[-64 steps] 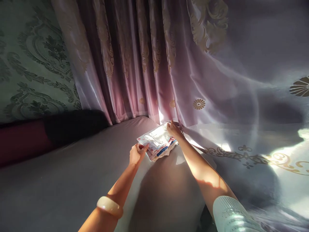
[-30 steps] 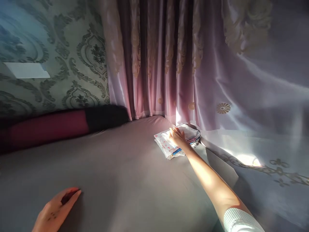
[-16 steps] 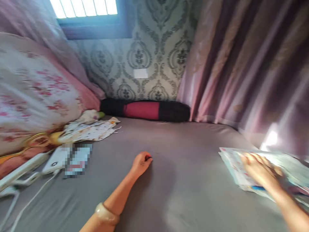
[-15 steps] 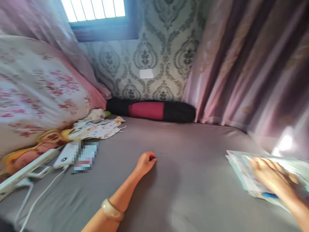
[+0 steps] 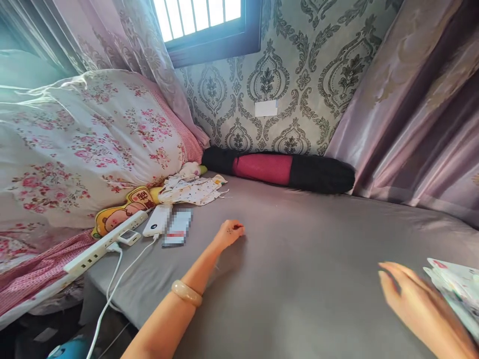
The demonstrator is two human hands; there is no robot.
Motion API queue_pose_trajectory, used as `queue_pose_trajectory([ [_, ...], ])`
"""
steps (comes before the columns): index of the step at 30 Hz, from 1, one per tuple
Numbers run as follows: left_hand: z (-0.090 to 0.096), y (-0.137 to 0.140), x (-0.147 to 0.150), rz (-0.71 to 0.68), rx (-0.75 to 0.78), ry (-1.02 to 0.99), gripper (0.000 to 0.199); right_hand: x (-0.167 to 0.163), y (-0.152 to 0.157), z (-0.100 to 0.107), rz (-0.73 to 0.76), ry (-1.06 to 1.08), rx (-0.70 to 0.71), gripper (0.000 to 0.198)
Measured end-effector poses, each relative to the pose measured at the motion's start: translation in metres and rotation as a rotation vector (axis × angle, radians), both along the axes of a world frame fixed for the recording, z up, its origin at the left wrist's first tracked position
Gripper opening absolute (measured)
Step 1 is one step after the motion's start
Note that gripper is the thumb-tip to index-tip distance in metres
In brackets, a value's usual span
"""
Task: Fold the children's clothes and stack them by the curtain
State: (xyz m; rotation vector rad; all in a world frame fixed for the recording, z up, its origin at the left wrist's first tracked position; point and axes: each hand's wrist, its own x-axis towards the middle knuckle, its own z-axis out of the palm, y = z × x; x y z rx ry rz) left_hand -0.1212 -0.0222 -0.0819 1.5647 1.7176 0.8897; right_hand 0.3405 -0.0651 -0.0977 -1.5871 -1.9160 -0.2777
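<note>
My left hand [image 5: 231,234] rests on the grey bed sheet [image 5: 299,254] with its fingers curled in. What it may hold is hidden. A pale bangle [image 5: 186,293] circles that forearm. At the right, my right hand [image 5: 411,294] is open, fingers stretched forward over the sheet and nothing in them. Just right of it lies a stack of printed papers or thin booklets [image 5: 458,279], partly behind the hand and cut off by the frame edge. I cannot tell whether the hand touches the stack.
A white power bank [image 5: 157,221] with a cable and a blurred-out flat item [image 5: 178,227] lie left of my left hand. Beyond them are a power strip [image 5: 107,244], a yellow cartoon cushion [image 5: 129,212] and spotted cloth [image 5: 194,192]. A black-and-red rolled bag [image 5: 262,168] lies along the wall.
My right hand has come off the paper stack and now lies left of it, open. The view has turned left. My left hand stays curled on the sheet.
</note>
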Motion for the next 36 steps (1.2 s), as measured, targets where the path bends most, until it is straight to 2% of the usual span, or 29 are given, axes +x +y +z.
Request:
queue_pose_trajectory([
  [3,0.003,0.007,-0.038,0.126,0.029,0.013,0.028,-0.034,0.004,-0.025,0.055,-0.093,-0.088,0.043],
  [5,0.007,0.009,-0.064,0.218,0.054,0.026,0.029,-0.053,0.003,-0.033,0.093,-0.13,-0.123,0.044],
  [10,0.031,0.008,-0.127,0.468,0.113,0.096,0.03,-0.079,-0.001,-0.034,0.121,-0.147,-0.129,0.048],
  [15,0.065,0.006,-0.184,0.761,0.099,0.309,0.028,-0.082,-0.004,-0.035,0.127,-0.137,-0.113,0.049],
  [17,0.076,0.007,-0.2,0.807,0.082,0.37,0.032,-0.082,-0.005,-0.035,0.118,-0.143,-0.111,0.049],
  [21,0.085,0.013,-0.217,0.836,-0.011,0.447,0.032,-0.084,-0.005,-0.035,0.103,-0.166,-0.1,0.049],
  [27,0.077,0.031,-0.222,0.85,-0.09,0.461,0.032,-0.084,-0.005,-0.033,0.098,-0.181,-0.104,0.047],
  [31,0.071,0.038,-0.223,0.849,-0.081,0.486,0.033,-0.084,-0.005,-0.033,0.083,-0.188,-0.116,0.047],
  [34,0.069,0.037,-0.224,0.875,-0.066,0.484,0.044,-0.084,-0.005,-0.034,0.086,-0.19,-0.12,0.047],
  [36,0.067,0.036,-0.225,0.813,-0.029,0.466,0.046,-0.084,-0.005,-0.034,0.087,-0.194,-0.123,0.048],
])
